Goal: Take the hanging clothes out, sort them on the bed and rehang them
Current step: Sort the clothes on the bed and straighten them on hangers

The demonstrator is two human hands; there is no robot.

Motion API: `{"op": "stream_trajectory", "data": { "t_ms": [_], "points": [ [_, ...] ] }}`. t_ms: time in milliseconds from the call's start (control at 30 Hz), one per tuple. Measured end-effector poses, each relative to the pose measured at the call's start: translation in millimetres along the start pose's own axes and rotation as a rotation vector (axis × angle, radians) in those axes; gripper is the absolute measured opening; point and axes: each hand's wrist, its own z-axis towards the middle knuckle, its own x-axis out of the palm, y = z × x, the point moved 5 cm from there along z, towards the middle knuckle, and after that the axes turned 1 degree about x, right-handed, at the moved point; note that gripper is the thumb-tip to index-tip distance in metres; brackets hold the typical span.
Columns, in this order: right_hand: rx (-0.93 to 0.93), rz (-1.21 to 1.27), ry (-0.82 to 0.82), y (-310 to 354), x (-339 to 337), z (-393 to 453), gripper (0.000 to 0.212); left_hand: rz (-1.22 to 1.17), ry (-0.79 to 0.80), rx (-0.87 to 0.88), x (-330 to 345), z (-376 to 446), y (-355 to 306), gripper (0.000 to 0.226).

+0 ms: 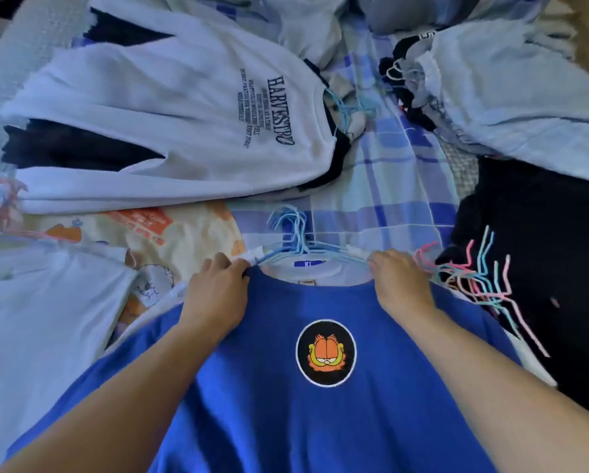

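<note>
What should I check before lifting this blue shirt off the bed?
1. Left hand holds the blue shirt at the collar: ok.
2. Right hand holds the other shoulder: ok.
3. Hanger seated inside the collar: cannot tell.
4. Only one hanger in the grip: not ok, several blue hooks bunch together.
5. Pink hangers clear of the right hand: not ok, they lie against it.

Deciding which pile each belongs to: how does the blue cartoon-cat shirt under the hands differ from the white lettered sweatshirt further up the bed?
The blue shirt has a round cat patch; the white sweatshirt has dark lettering. The blue shirt lies nearest, collar away from the camera, with the left hand and right hand at its shoulders; the white sweatshirt lies sideways, untouched, atop dark clothes. Both lie flat, with light-blue hangers at their necks.
</note>
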Motion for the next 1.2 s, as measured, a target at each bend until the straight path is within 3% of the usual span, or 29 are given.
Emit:
{"op": "stream_trajectory", "data": {
  "t_ms": [200,367,467,633,767,900,1033,1200],
  "points": [
    [-0.001,-0.029,-0.129,-5.2,41.9,-2.4,0.028,0.023,-0.158,0.024,46.9,-14.8,23.4,0.037],
    [-0.124,-0.075,-0.03,11.0,35.3,12.6,0.033,0.011,-0.122,-0.012,41.1,-11.0,21.5,0.041],
    [-0.09,-0.002,-0.044,27.1,27.6,20.3,0.029,-0.049,-0.159,-0.006,36.1,-15.0,19.9,0.044],
    [0.016,0.09,-0.265,40.4,-30.8,-33.2,0.013,-0.089,-0.334,0.097,7.7,-36.0,16.0,0.041],
    [0.031,0.141,-0.095,36.2,-34.4,-109.8,0.045,0.062,-0.204,0.291,-0.5,-87.6,14.9,0.046],
    [-0.144,0.103,0.063,45.6,-56.7,-159.4,0.027,0.1,0.032,0.295,-26.8,-144.9,3.8,0.024],
    [-0.001,0.276,-0.176,28.4,-172.1,-198.1,0.014,-0.07,-0.05,0.254,-127.1,-193.2,-59.6,0.023],
    [0.29,0.276,-0.548,-56.7,-319.3,-260.4,0.03,-0.049,-0.107,0.348,-240.4,-233.3,-157.0,0.033]
  ]
}}
